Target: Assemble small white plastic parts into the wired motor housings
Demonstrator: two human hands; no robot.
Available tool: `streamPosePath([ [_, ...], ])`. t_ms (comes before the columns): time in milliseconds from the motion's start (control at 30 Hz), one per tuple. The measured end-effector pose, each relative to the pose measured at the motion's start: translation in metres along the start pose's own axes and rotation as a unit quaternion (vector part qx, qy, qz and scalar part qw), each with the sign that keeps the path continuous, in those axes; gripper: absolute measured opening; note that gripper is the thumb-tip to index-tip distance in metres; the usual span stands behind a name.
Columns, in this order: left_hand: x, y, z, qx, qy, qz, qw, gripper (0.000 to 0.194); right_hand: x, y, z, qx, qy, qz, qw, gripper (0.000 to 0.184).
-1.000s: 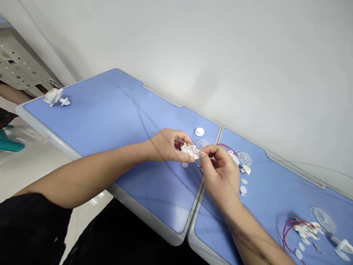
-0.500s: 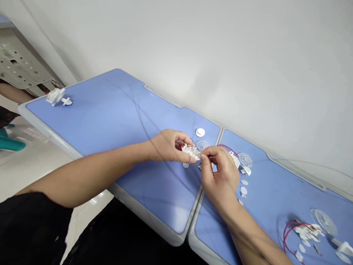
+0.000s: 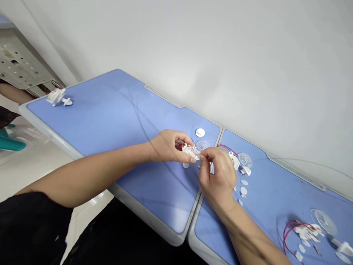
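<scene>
My left hand (image 3: 167, 146) grips a small white plastic part (image 3: 190, 151) by its left side, with a red wire (image 3: 179, 147) showing behind the fingers. My right hand (image 3: 219, 173) pinches the part's right end between thumb and forefinger. A clear plastic disc (image 3: 202, 145) lies just beyond the part, partly hidden by it. A white plastic disc (image 3: 200, 132) sits farther back. Right of my right hand lie a red-wired white piece (image 3: 234, 160) and a second clear disc (image 3: 245, 160).
Two blue-topped tables (image 3: 110, 110) meet at a seam. Small white discs (image 3: 243, 190) lie near my right wrist. A wired white assembly (image 3: 306, 230) sits at lower right, and a white plastic fitting (image 3: 56, 96) at the far left. A white wall runs behind.
My right hand has rolled slightly and its fingers have shifted on the white part. My left hand has barely moved, and the view has drifted a little.
</scene>
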State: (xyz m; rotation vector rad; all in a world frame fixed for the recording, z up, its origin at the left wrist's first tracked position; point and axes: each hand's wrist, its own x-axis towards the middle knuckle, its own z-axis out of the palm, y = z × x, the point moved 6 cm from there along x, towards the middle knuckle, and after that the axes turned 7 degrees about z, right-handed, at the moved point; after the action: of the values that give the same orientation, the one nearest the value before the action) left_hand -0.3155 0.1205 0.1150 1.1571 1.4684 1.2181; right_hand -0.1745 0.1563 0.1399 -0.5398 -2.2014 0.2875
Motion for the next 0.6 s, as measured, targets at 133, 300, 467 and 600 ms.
streamPosePath([
  [133, -0.0002, 0.0014, 0.0003, 0.001, 0.003, -0.001, 1.000, 0.041, -0.0025, 0.0004, 0.0015, 0.011, 0.011, -0.006, 1.000, 0.018],
  [300, 0.0001, 0.0007, -0.0003, 0.009, 0.003, 0.004, 1.000, 0.041, -0.0028, 0.0025, 0.0027, 0.031, 0.011, -0.002, 0.999, 0.019],
  [467, 0.0003, -0.0001, -0.0016, 0.020, 0.005, 0.024, 0.999, 0.040, -0.0001, 0.0030, 0.0016, 0.042, -0.002, -0.002, 0.999, 0.017],
  [600, -0.0002, 0.0019, -0.0020, 0.038, 0.009, 0.046, 0.998, 0.041, 0.0014, 0.0031, 0.0014, 0.043, -0.010, -0.004, 0.999, 0.017],
])
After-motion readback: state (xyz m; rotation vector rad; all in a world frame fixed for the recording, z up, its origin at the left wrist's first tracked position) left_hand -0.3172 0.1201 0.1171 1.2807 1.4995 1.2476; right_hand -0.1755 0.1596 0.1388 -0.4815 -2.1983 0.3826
